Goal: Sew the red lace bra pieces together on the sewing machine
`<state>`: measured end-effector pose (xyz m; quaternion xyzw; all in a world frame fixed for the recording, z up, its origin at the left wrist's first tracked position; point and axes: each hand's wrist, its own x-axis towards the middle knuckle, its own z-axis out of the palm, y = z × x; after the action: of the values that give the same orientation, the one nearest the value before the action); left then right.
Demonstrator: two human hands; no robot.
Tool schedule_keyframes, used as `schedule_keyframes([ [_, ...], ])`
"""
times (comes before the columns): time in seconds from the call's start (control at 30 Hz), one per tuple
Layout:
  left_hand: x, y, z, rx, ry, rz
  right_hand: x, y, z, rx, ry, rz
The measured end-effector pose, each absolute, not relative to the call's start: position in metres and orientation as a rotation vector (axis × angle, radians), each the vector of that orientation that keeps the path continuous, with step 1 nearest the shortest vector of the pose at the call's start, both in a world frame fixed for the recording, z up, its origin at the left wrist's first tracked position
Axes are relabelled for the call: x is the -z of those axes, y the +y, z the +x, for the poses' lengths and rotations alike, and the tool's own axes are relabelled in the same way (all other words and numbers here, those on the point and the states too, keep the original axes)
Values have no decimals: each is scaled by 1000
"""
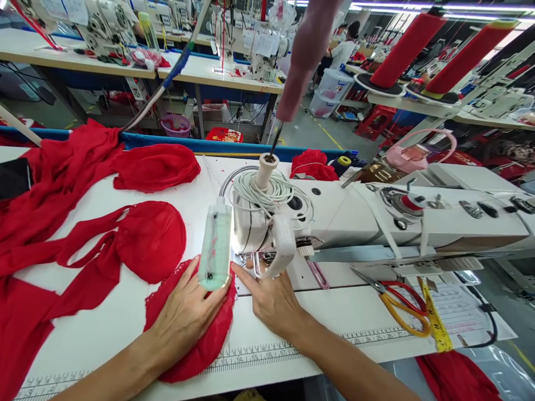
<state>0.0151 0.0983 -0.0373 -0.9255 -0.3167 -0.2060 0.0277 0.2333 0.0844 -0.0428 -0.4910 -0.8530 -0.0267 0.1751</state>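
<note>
Bright, cool light came from long white ceiling tubes, with a small glow at the left end of the white metal sewing machine — while wide-angle distortion slanted the edges and the distance looked soft.

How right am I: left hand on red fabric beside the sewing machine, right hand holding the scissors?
Not quite: the head view shows the scissors lying on the table, apart from the right hand. The left hand does rest on red fabric.

Head camera looks forward and down, close over sewing table.
</note>
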Motion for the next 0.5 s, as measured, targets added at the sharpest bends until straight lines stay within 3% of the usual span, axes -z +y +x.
schedule_keyframes([
  [0.5, 50, 107, 20, 658, -1058, -2920, 47, 84, 240, 174, -2421, -1429],
])
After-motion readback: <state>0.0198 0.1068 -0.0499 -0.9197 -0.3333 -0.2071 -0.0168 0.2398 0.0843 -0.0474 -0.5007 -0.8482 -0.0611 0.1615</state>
